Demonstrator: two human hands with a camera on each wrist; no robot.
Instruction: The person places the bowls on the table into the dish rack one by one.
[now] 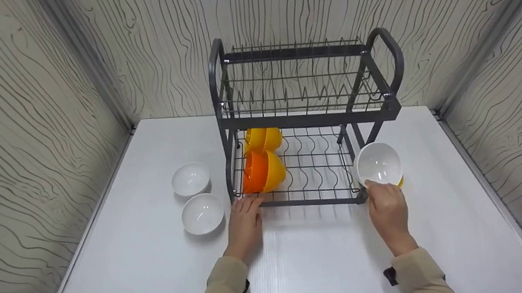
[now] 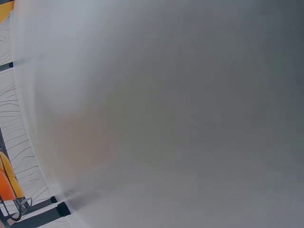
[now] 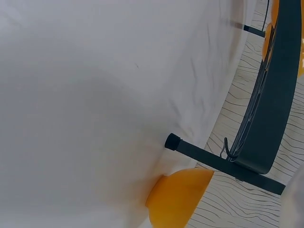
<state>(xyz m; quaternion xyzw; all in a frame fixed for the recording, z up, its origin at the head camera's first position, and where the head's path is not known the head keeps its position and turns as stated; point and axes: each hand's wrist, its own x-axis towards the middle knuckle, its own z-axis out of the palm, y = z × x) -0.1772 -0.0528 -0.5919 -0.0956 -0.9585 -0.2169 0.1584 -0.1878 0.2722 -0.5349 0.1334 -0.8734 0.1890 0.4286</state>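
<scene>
In the head view my right hand point(image 1: 388, 208) pinches the near rim of a white bowl point(image 1: 379, 164), held beside the right end of the dark dish rack point(image 1: 315, 202). Below it a yellow bowl point(image 3: 176, 198) stands on the table, mostly hidden in the head view. My left hand point(image 1: 245, 224) lies at the rack's lower front bar on the left, its fingers loosely extended; whether they touch the bar is hard to tell. Just beyond them, an orange bowl point(image 1: 254, 172) and a yellow bowl point(image 1: 275, 171) stand on edge in the lower tier.
More yellow bowls point(image 1: 262, 139) stand behind in the lower tier. Two white bowls, a farther one point(image 1: 191, 179) and a nearer one point(image 1: 203, 214), sit on the white table point(image 1: 128, 260) left of the rack. The wire upper tier point(image 1: 304, 97) overhangs the lower one. Patterned walls point(image 1: 160, 46) enclose the table.
</scene>
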